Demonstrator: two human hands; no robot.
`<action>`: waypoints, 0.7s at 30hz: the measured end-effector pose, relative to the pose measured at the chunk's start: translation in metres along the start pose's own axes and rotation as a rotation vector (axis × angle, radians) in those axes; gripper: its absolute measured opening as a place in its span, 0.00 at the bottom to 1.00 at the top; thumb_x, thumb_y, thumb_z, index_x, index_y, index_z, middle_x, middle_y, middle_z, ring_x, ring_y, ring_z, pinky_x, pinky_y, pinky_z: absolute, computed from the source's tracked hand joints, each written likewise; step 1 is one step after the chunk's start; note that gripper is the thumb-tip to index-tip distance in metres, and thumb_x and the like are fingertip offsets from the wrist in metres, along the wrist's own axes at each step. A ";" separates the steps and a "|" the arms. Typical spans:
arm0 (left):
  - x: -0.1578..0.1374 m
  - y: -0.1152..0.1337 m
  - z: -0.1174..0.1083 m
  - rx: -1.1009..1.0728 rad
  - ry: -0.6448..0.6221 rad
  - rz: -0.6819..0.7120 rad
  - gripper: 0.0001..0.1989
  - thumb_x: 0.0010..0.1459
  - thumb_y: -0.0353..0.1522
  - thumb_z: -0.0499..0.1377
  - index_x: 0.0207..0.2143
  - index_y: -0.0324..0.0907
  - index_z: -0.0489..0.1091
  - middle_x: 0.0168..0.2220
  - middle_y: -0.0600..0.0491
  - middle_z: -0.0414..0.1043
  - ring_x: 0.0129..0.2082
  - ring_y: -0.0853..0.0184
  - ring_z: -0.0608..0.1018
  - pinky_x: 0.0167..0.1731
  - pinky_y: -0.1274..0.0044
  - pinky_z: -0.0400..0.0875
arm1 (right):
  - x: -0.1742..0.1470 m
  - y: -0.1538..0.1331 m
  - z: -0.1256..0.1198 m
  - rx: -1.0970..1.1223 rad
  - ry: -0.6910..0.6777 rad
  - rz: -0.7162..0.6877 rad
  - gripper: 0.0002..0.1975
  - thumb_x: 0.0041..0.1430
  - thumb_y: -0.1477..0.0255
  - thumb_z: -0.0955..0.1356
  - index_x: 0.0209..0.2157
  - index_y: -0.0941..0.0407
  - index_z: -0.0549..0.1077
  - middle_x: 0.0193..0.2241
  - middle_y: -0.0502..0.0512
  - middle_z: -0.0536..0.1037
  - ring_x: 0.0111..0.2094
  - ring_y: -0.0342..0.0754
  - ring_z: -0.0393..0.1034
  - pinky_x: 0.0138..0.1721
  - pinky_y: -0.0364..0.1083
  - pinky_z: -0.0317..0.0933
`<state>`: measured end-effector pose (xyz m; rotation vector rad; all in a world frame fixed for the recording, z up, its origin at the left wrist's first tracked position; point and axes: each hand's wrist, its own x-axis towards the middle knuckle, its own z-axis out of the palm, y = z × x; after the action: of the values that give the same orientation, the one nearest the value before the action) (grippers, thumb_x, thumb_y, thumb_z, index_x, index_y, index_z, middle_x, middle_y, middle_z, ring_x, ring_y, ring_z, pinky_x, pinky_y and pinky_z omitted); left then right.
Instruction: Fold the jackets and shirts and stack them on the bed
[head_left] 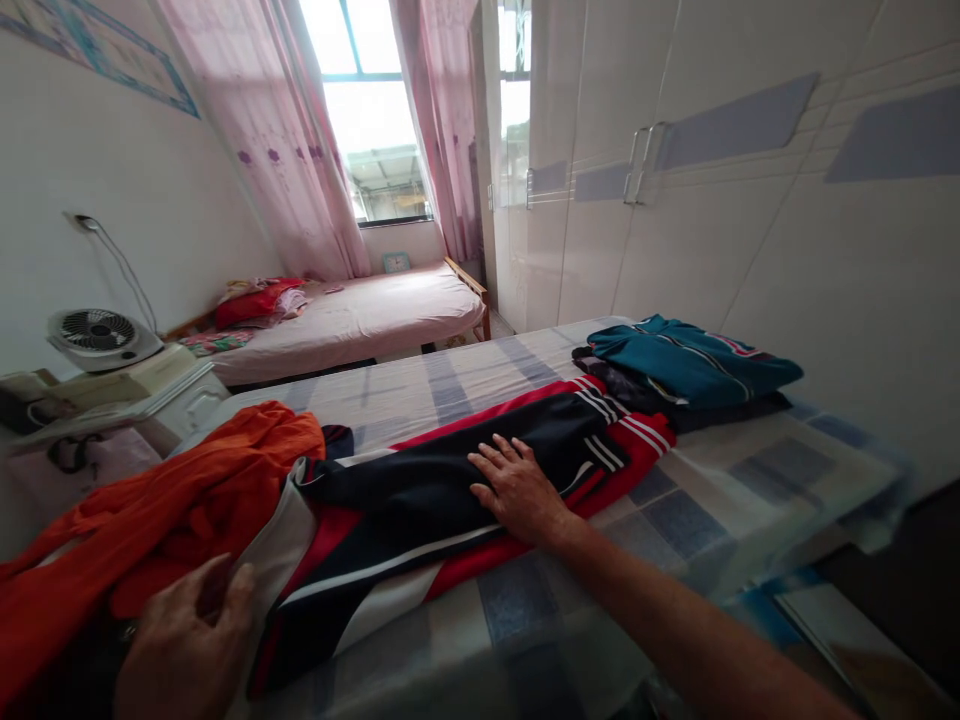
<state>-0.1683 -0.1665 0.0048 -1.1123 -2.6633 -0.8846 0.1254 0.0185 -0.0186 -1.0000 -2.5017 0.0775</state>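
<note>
A dark navy, red and white striped track jacket (420,500) lies spread across the checked bed sheet (525,590), its ribbed, white-striped edges toward the right. My right hand (517,485) rests on the navy cloth with fingers stretched out, palm down. At the lower left, my left hand (187,630) is beside the jacket's pale grey part, fingers apart and thumb raised; nothing shows between them. An orange garment (225,470) lies crumpled just beyond and left of that hand. Farther right sits a folded teal jacket (697,355) on top of darker clothing.
A white wardrobe (720,220) runs along the right side. Behind is a second bed (360,315) with a red bundle (259,300), below a curtained window. On the left, a small fan (101,335) stands on a white cabinet (184,400).
</note>
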 end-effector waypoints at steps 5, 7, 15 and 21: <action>-0.030 -0.002 -0.005 -0.002 -0.128 -0.182 0.31 0.49 0.52 0.48 0.44 0.38 0.69 0.48 0.40 0.69 0.46 0.51 0.74 0.48 0.64 0.67 | 0.001 0.002 0.001 -0.019 -0.008 -0.015 0.22 0.64 0.63 0.58 0.57 0.55 0.65 0.58 0.56 0.67 0.62 0.54 0.51 0.60 0.56 0.42; -0.031 0.005 -0.004 -0.071 -0.131 -0.183 0.33 0.47 0.53 0.49 0.45 0.37 0.69 0.48 0.40 0.70 0.46 0.52 0.74 0.49 0.65 0.67 | 0.002 0.003 0.002 -0.028 -0.015 -0.023 0.22 0.64 0.63 0.58 0.57 0.55 0.65 0.58 0.56 0.66 0.62 0.55 0.51 0.60 0.56 0.42; -0.034 0.002 -0.004 -0.649 -0.155 -0.563 0.29 0.43 0.45 0.63 0.45 0.36 0.67 0.38 0.44 0.75 0.36 0.58 0.79 0.36 0.71 0.73 | 0.002 0.005 0.002 -0.052 -0.010 -0.044 0.22 0.65 0.63 0.58 0.56 0.55 0.67 0.57 0.57 0.67 0.61 0.55 0.54 0.58 0.56 0.45; -0.031 0.022 -0.008 -1.152 -0.453 -0.655 0.13 0.43 0.35 0.66 0.33 0.39 0.73 0.27 0.51 0.75 0.28 0.62 0.79 0.24 0.77 0.73 | 0.002 0.004 0.002 -0.044 -0.005 -0.037 0.22 0.65 0.63 0.58 0.56 0.55 0.66 0.57 0.56 0.67 0.61 0.54 0.53 0.59 0.55 0.44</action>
<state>-0.1313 -0.1777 0.0112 -0.4836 -2.8345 -2.7921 0.1259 0.0232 -0.0204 -0.9709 -2.5357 0.0142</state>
